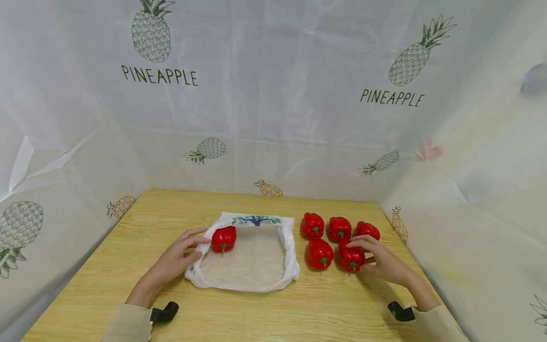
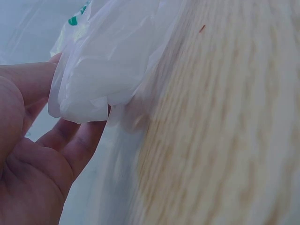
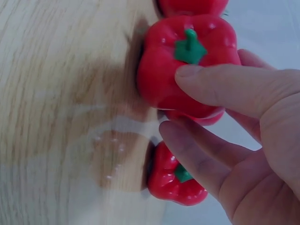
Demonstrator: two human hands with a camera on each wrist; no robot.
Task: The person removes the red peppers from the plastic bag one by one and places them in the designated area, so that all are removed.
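A white plastic bag lies mouth-up on the table, its rim rolled outward. One red bell pepper sits inside at its left end. My left hand pinches the bag's left rim, thumb on one side and fingers on the other; the rolled edge fills that grip in the left wrist view. To the right, my right hand grips the front right pepper of a group. In the right wrist view the thumb presses this pepper below its green stem, other fingers reaching behind.
Beside the gripped pepper stands another red pepper, with more peppers in a row behind. The yellow wooden table ends at a white pineapple-print sheet at the back and sides.
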